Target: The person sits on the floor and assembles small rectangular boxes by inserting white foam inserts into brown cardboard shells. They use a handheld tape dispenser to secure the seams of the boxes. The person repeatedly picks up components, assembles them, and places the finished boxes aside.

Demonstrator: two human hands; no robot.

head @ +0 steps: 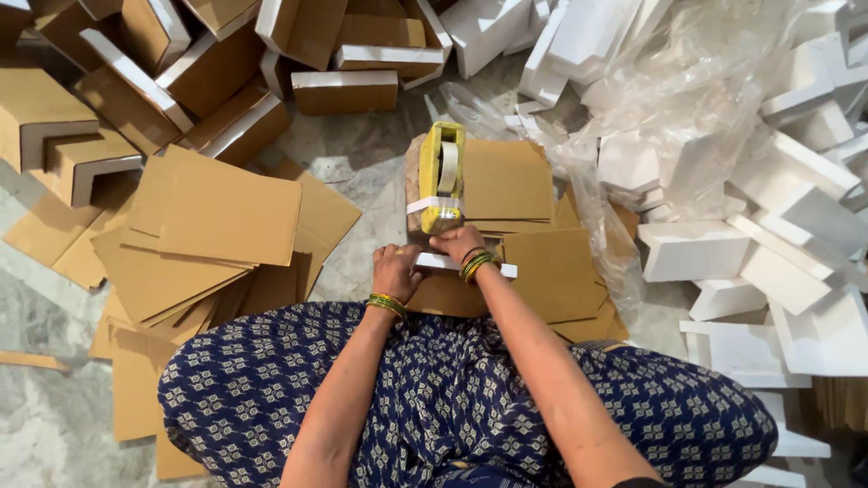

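A yellow tape dispenser point(441, 179) is gripped at its near end by the right hand point(457, 242), whose fingers are closed around the base; the dispenser lies just above picture centre, toward twelve o'clock from the hands. The left hand point(395, 272) is pressed flat, fingers curled down, on a small brown cardboard box point(443, 291) with a white foam edge point(452, 264), held just in front of the lap. Green and gold bangles point(387, 305) are worn on both wrists. Beneath the dispenser a stack of flat cardboard sheets point(515, 194) is seen. At nine o'clock loose cardboard sheets point(217, 217) are spread over the floor point(41, 398). At three o'clock white foam blocks point(768, 235) and clear plastic wrap point(687, 99) are heaped. Folded cartons point(181, 72) are piled at eleven o'clock.
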